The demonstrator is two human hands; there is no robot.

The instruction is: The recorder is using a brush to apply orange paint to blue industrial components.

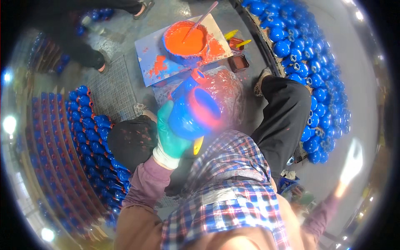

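Blue pot-shaped casting [193, 114] with a wet orange-red rim sits in my left hand [170, 139], held up over my lap above the floor; the green-gloved fingers [164, 125] wrap its side and keep it tilted toward the paint bowl [185, 41]. My right hand [348, 166] is a blur far out to the side, so I cannot tell how its fingers stand. I judge the fresh rim could smear on the glove or on my checked shirt [233, 191], or the piece could slip. Orange paint already spots the board [150, 52] under the bowl. Blue pieces [300, 41] are stacked right and left [89, 125]. No labels or signs show.
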